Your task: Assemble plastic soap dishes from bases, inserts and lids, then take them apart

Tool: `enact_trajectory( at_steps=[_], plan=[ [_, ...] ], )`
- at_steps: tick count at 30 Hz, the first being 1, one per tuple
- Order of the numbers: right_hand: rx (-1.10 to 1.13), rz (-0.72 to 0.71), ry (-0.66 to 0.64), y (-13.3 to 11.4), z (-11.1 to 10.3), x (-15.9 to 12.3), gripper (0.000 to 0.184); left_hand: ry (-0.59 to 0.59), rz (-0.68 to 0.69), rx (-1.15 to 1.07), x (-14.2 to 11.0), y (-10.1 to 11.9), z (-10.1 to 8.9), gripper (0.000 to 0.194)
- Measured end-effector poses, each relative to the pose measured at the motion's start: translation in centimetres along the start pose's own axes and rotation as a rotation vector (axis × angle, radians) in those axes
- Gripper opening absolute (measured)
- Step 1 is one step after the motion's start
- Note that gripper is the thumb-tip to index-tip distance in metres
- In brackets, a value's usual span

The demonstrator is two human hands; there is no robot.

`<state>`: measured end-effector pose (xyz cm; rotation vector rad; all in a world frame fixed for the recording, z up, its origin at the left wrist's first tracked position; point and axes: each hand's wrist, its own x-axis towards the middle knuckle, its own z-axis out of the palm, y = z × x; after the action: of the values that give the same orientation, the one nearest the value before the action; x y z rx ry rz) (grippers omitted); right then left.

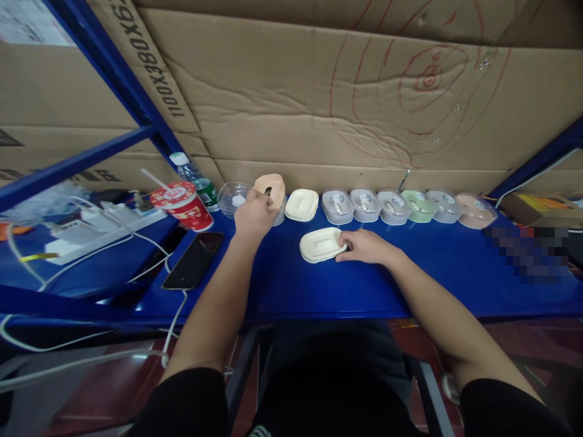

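Note:
My right hand [364, 246] grips the right end of a cream oval plastic tray [319, 244], thumb and fingers closed on its rim, low over the blue table. A second cream tray [301, 204] lies behind it. My left hand [255, 212] has its fingers closed at the front of a peach plastic tray [272, 182] with a dark slot in it. The peach tray leans upright at the back, above a greyish container partly hidden by the hand. Clear plastic lids [230, 199] sit just left of that hand.
Several lidded boxes in grey, green and peach [337, 206] form a row at the back right. On the left are a red cup with a straw [184, 206], a water bottle [200, 185], a phone [194, 261] and a power strip [104, 230] with white cables. Cardboard [273, 91] walls the back.

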<state>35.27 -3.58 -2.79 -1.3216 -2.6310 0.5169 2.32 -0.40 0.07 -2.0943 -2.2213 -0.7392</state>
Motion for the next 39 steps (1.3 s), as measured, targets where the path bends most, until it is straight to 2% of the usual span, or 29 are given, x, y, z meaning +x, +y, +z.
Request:
enact_trajectory(
  at_steps=[7, 12, 14, 16, 20, 22, 25, 28, 30, 33, 39],
  plan=[
    [0.032, -0.003, -0.004, 0.4, 0.1, 0.1, 0.039, 0.08, -0.031, -0.012, -0.5, 1.1, -0.4, 0.027],
    [0.045, -0.019, -0.016, 0.5, 0.1, 0.1, 0.036, 0.263, -0.021, -0.054, -0.9, 2.0, -0.9, 0.03],
    [0.034, -0.017, -0.007, 0.3, -0.1, 0.0, 0.039, 0.366, 0.051, -0.104, -1.2, 2.2, -0.9, 0.029],
    [0.027, 0.003, 0.02, 0.0, -0.2, 0.0, 0.049, 0.452, 0.184, -0.174, -1.5, 2.4, -0.9, 0.027],
    [0.087, 0.044, 0.187, -0.3, -0.3, 0.0, 0.067, 0.51, 0.449, -0.313, -2.1, 3.0, -0.3, 0.03],
    [0.156, 0.048, 0.334, -0.1, -0.2, 0.1, 0.073, 0.487, 0.519, -0.367, -2.4, 3.5, 0.3, 0.033],
    [0.235, 0.048, 0.543, 0.4, 0.0, 0.3, 0.078, 0.426, 0.509, -0.483, -3.1, 4.3, 1.4, 0.041],
    [0.249, 0.055, 0.673, 0.6, 0.3, 0.3, 0.071, 0.339, 0.463, -0.58, -3.9, 4.9, 2.0, 0.053],
    [0.252, 0.057, 0.724, 0.6, 0.3, 0.2, 0.067, 0.269, 0.442, -0.549, -4.2, 5.1, 1.7, 0.055],
    [0.268, 0.047, 0.727, 0.6, 0.3, 0.2, 0.063, 0.162, 0.387, -0.424, -4.3, 5.2, 0.8, 0.049],
    [0.255, 0.112, 0.587, 1.4, 0.3, 0.4, 0.067, -0.145, 0.356, -0.099, -3.7, 5.3, 0.2, 0.044]
  ],
)
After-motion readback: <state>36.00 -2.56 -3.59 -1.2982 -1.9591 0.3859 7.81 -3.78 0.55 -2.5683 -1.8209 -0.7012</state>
